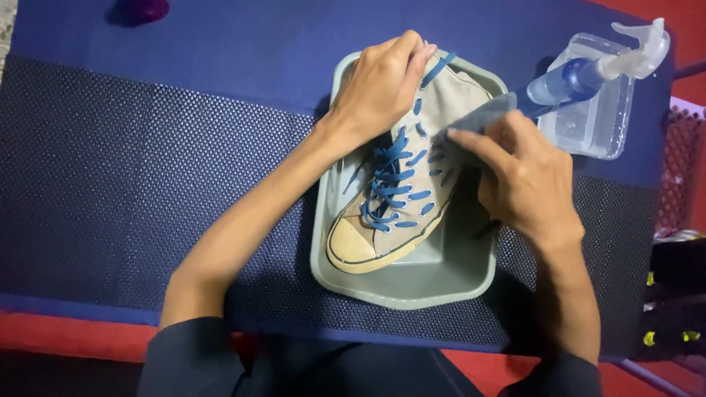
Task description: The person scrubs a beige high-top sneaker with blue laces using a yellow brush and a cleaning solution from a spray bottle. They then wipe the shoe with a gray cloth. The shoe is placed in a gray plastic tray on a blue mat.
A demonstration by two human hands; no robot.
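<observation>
Two bare hands are working over a grey plastic basin (412,290) sitting in the middle of the frame on a dark blue textured mat (147,169). Inside the basin, a beige high-top sneaker (401,213) with blue laces (390,184) is lying tilted, its rubber toe pointing toward the lower left and its ankle opening toward the upper right. The basin appears to be serving as a catch for drips, keeping the mat underneath dry.

The left hand (379,84), at the upper centre, is gripping the top of the shoe's ankle collar, fingers curled together and clamped over the fabric edge, seemingly to brace the shoe so it is not sliding around. The right hand (522,176), just right of centre, is pressing a grey-blue cloth (482,117) against the side of the upper beside the eyelets; its fingers are lying close together and pinning the cloth flat, with the index finger stretched along the canvas.

In the upper right corner, a spray bottle (588,73) with a blue body and a clear trigger head is lying across a clear plastic tub (599,132), near the right hand. A dark purple object (143,9) is showing at the upper left edge, too cropped to identify.
</observation>
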